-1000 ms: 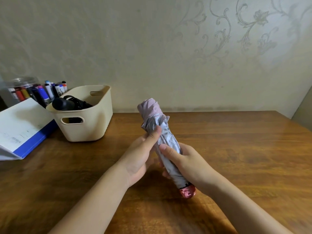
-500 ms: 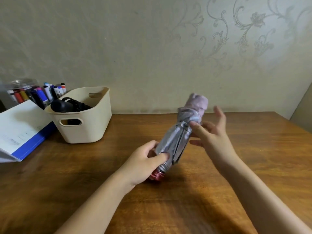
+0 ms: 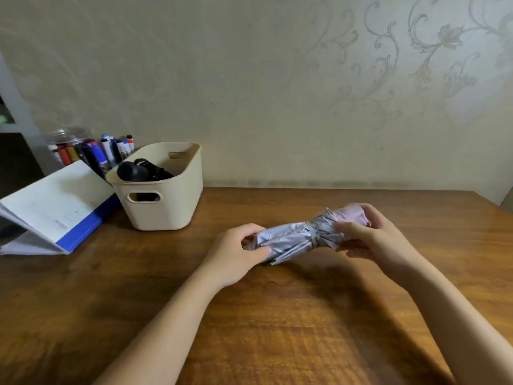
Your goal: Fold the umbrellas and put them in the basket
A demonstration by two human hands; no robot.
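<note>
A folded silver and pink umbrella (image 3: 294, 237) lies almost level just above the wooden table, strapped round its middle. My left hand (image 3: 236, 254) grips its handle end, which the hand hides. My right hand (image 3: 372, 234) holds the pink tip end, fingers curled around it. The cream plastic basket (image 3: 172, 207) stands at the back left, apart from both hands. A folded black umbrella (image 3: 138, 171) rests inside it, its handle poking over the rim.
A white and blue binder (image 3: 55, 207) lies propped open left of the basket. Behind it stands a clear jar of markers (image 3: 91, 151). A wall runs close behind the table (image 3: 277, 329). The table's right edge shows at far right.
The umbrella swung from upright to nearly level, tip now pointing right. My left hand moved to the handle end, and my right hand closed on the tip end.
</note>
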